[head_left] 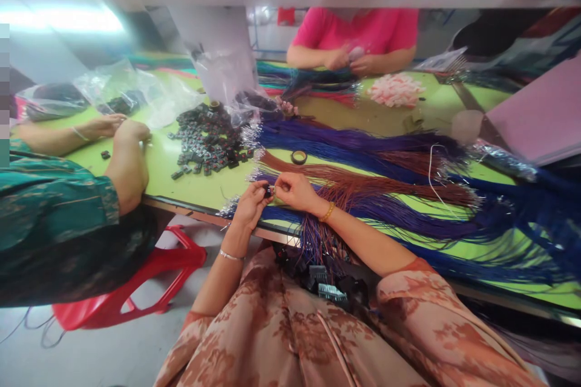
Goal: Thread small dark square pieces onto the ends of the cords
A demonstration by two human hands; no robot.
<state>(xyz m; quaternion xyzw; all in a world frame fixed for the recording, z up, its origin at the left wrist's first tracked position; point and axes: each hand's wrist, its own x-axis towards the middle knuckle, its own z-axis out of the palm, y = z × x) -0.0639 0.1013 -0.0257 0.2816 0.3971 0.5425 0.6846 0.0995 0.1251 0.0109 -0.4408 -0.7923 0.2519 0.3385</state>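
Near the front edge of the green table (200,190), my left hand (251,204) pinches a small black connector (267,191). My right hand (294,190) is closed close against the connector's right side, its fingertips on a small end too tiny to make out. Beneath and right of my hands spread bundles of brown wires (327,176) and purple wires (390,208). A roll of black tape (299,157) lies just behind my right hand. Several connectors with wires attached (331,291) rest at my lap.
A heap of black connectors (206,139) lies left of the wires. At the left, a person in a green sleeve (59,187) works by plastic bags (149,94). Across the table sits a person in a pink shirt (356,36), near pink pieces (396,90). A red stool (136,278) stands below.
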